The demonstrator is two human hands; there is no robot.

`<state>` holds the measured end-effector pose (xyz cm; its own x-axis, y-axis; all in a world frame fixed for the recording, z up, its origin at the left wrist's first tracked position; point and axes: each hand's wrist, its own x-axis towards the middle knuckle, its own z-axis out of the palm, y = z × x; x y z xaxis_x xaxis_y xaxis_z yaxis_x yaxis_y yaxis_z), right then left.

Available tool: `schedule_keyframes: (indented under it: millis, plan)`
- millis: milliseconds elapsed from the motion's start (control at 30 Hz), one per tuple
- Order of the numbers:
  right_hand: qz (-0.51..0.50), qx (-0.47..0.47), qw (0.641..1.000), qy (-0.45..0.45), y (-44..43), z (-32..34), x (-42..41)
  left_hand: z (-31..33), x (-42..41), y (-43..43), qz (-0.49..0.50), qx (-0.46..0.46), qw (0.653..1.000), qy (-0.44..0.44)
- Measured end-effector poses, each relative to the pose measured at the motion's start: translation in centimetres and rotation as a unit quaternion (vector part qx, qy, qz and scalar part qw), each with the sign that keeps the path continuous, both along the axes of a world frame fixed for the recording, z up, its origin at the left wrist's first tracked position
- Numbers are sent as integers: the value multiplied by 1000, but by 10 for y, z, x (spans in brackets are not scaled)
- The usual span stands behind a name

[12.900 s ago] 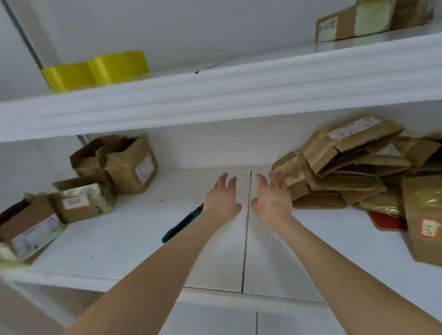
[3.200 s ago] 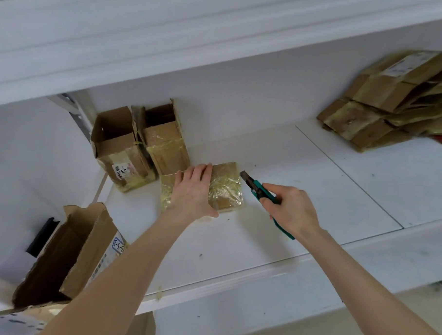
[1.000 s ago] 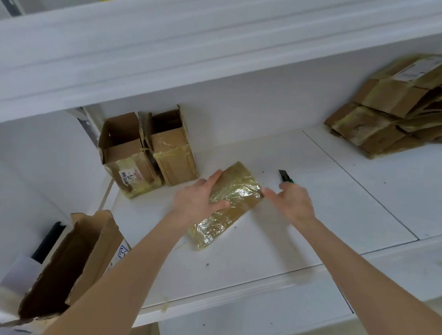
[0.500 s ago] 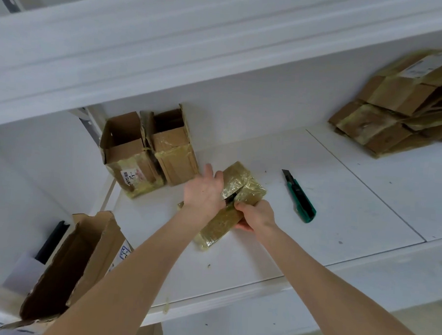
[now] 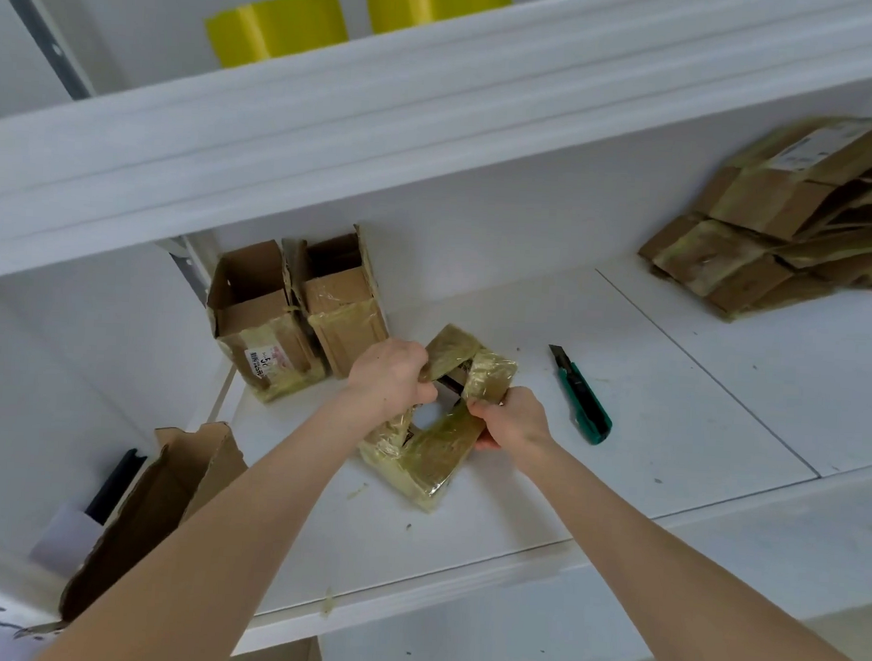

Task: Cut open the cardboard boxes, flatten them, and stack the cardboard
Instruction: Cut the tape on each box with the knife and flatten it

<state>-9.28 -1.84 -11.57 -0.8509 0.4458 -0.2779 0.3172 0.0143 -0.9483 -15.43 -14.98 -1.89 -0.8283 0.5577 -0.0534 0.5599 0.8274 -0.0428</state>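
Note:
A small tape-wrapped cardboard box (image 5: 421, 462) lies on the white shelf (image 5: 669, 430), its top flaps pulled apart. My left hand (image 5: 392, 373) grips the left flap. The right flap is gripped by my right hand (image 5: 512, 418). A green utility knife (image 5: 581, 396) lies on the shelf just right of my right hand, blade pointing away. A stack of flattened cardboard (image 5: 788, 220) sits at the far right of the shelf.
Two open boxes (image 5: 295, 314) stand against the back wall to the left. A larger open box (image 5: 156, 508) hangs over the shelf's left front edge. Yellow tape rolls (image 5: 282, 26) sit on the upper shelf. Small scraps dot the shelf.
My right hand put down the knife and took hold of the box. Both hands have since pulled its flaps apart, opening a gap in the middle.

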Motion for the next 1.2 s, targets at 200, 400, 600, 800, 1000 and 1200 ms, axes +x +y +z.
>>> schedule_keyframes:
  millis: [200,400,600,800,1000,1200]
  plan:
    - [10,18,1000,8,5,5,6,2,1,-6,1,48,998,-32]
    - [5,206,978,2,-4,21,8,-8,17,3,45,20,995,90]
    - [7,292,955,40,-13,28,9,-5,13,12,67,-8,977,201]
    - [26,229,970,75,2,23,13,4,1,4,-9,67,989,130]
    - [44,189,975,105,9,18,14,9,-6,1,-28,91,991,98]
    - [6,132,985,112,7,15,14,0,4,5,8,118,987,108]
